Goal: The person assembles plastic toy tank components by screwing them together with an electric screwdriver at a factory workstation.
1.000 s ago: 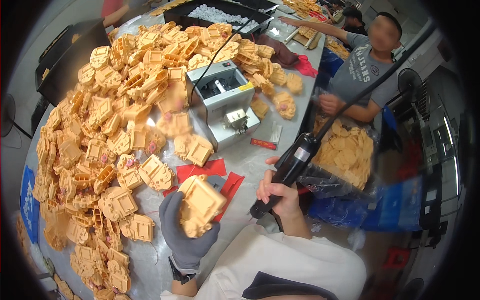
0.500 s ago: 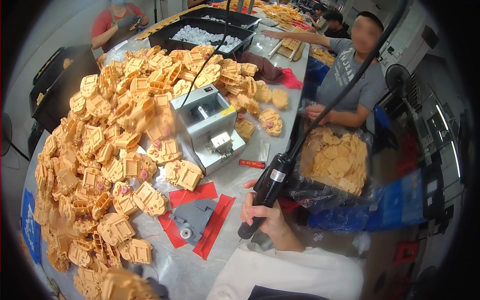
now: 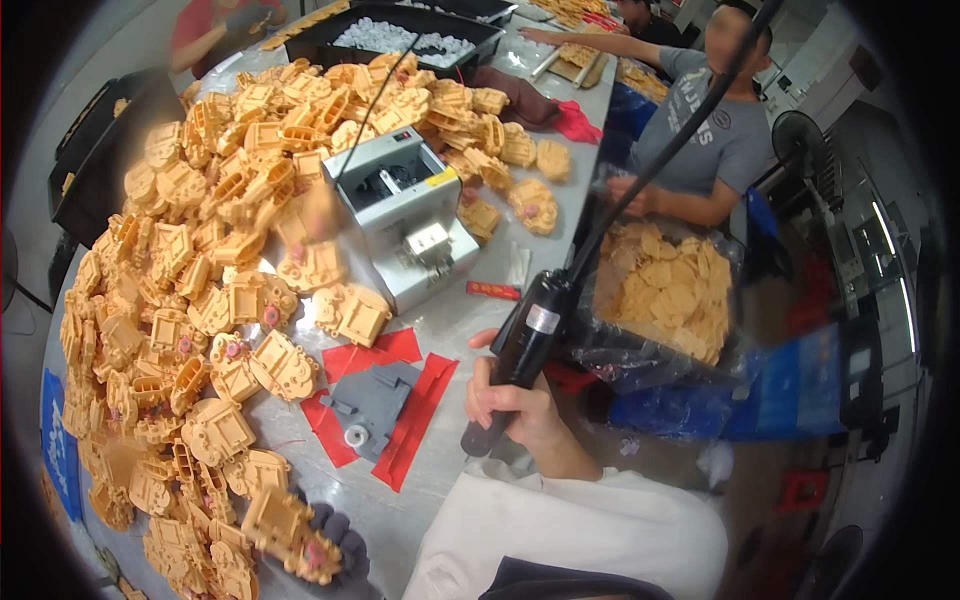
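My left hand (image 3: 342, 545), in a dark glove, is closed around the edge of a tan-yellow plastic housing (image 3: 285, 530) near the bottom of the view. A small reddish piece shows at the housing's lower corner. My bare right hand (image 3: 518, 405) wraps round a black electric screwdriver (image 3: 532, 325), which has a cord running up from its top and is tilted. Between the hands lies a grey jig (image 3: 375, 400) with a pale round ring, on strips of red tape (image 3: 425, 420). A big heap of similar housings (image 3: 215, 240) spreads beside my left hand.
A grey metal machine (image 3: 400, 220) stands behind the jig, with a small red packet (image 3: 493, 290) next to it. Black bins (image 3: 480, 65) of white pieces are at the back. On the right, a co-worker (image 3: 690, 130) sits by a lined box of yellow parts (image 3: 665, 295).
My left hand has come farther into view, lifting the housing up from the lower edge. The whole scene has shifted slightly upward and left; my right hand still grips the screwdriver.
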Tool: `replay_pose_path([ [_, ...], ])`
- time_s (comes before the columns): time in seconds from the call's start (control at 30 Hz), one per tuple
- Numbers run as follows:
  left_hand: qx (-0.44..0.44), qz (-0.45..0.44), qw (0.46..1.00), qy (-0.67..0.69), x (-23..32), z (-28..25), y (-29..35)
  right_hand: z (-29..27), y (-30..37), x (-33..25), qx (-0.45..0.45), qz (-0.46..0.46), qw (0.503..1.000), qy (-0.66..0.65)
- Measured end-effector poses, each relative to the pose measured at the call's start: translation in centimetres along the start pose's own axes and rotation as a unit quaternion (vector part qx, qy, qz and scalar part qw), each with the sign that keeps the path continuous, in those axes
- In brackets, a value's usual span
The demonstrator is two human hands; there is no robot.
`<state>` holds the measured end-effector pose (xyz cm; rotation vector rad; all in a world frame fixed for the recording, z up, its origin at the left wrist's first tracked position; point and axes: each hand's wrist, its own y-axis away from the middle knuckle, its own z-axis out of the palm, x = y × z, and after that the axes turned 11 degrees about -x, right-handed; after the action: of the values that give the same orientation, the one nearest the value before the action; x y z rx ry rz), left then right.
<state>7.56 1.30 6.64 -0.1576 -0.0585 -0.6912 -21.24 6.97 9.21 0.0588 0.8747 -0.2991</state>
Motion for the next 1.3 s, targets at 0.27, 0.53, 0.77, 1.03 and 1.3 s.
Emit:
replay_pose_path([
  [0.27,0.054,-0.010,0.998,0.003,-2.8,-0.9,-3.4,0.3,0.6,-0.3,0.014,-0.022,1.000,-0.018],
  [0.53,0.145,-0.040,0.971,-0.186,-4.2,1.1,-4.5,0.7,1.3,-0.1,0.030,-0.034,0.999,-0.008],
  [0.77,0.115,-0.032,0.933,-0.341,-4.4,1.1,-4.9,0.5,0.7,0.3,0.026,-0.018,0.999,0.024],
  [1.03,0.081,-0.104,0.939,-0.319,-3.7,3.1,-7.0,-0.4,1.1,-0.4,-0.029,-0.103,0.994,0.029],
  [1.3,0.060,-0.069,0.982,-0.162,-4.1,1.5,-6.6,-1.0,1.0,0.4,-0.068,-0.093,0.992,0.041],
])
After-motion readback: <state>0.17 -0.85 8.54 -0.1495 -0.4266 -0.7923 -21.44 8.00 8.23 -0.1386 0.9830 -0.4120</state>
